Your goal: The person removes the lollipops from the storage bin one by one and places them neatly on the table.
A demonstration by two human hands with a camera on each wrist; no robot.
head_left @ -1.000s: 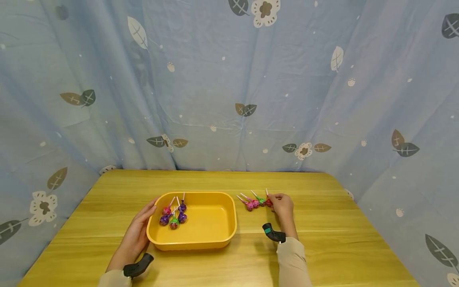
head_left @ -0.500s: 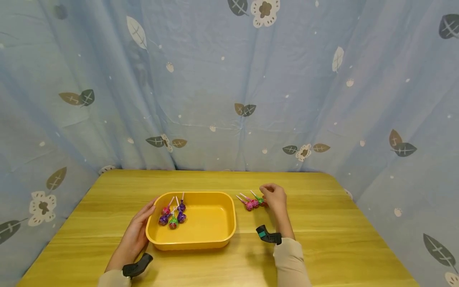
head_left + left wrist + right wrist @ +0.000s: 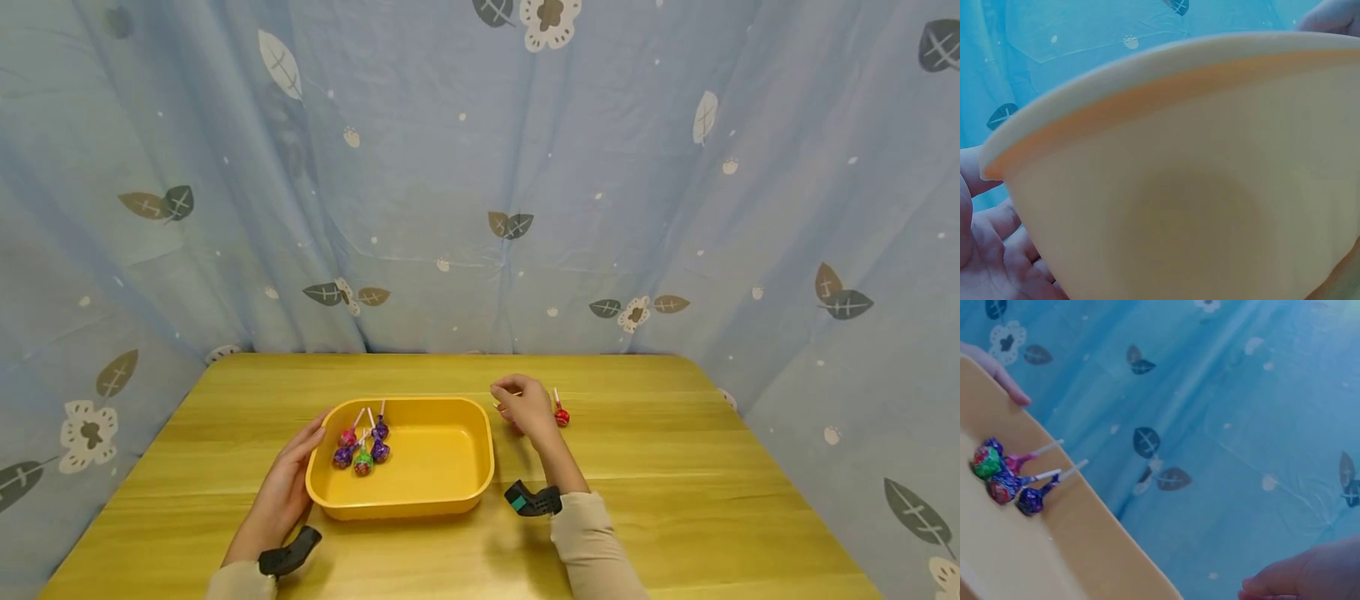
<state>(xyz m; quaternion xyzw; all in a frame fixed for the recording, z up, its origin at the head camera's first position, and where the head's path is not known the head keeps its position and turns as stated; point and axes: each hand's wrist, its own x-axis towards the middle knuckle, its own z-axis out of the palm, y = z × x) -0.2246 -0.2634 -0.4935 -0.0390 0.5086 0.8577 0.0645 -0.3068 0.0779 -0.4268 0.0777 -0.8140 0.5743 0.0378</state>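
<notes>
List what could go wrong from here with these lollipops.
The right hand largely covers a pink lollipop in the head view, so it might be fumbled or knocked aside. The red lollipop lies loose beside that hand; a bump could roll it. The left hand touches the tray, and a jolt there might scatter the bunched lollipops.

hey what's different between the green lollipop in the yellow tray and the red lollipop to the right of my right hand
The green lollipop has a mostly green wrapper; the red lollipop has a red one. The green lollipop lies inside the yellow tray, while the red lollipop lies on the table. Both are wrapped, with their sticks pointing toward the curtain.
</notes>
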